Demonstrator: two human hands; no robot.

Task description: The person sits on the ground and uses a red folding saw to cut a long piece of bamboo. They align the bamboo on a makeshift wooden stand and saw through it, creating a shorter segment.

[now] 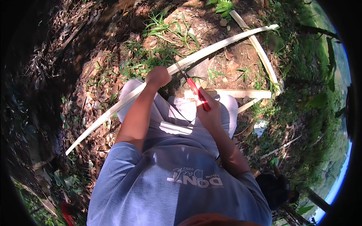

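Observation:
A long, pale wooden strip (pixel 211 49) runs slantwise across my lap, from the lower left up to the far right. My left hand (pixel 158 77) is closed around it near its middle. My right hand (pixel 209 110) grips the red handles of a pair of pliers (pixel 197 92). The dark jaws of the pliers meet the strip's near edge, just right of my left hand. Whether the jaws are pinching anything there is too small to tell.
Beyond my right knee, a second pale strip (pixel 260 52) passes under the long one. A shorter wooden piece (pixel 245 93) lies beside that knee. Leaves, grass tufts (pixel 162 27) and soil surround me. A dark shape (pixel 273 190) is at the lower right.

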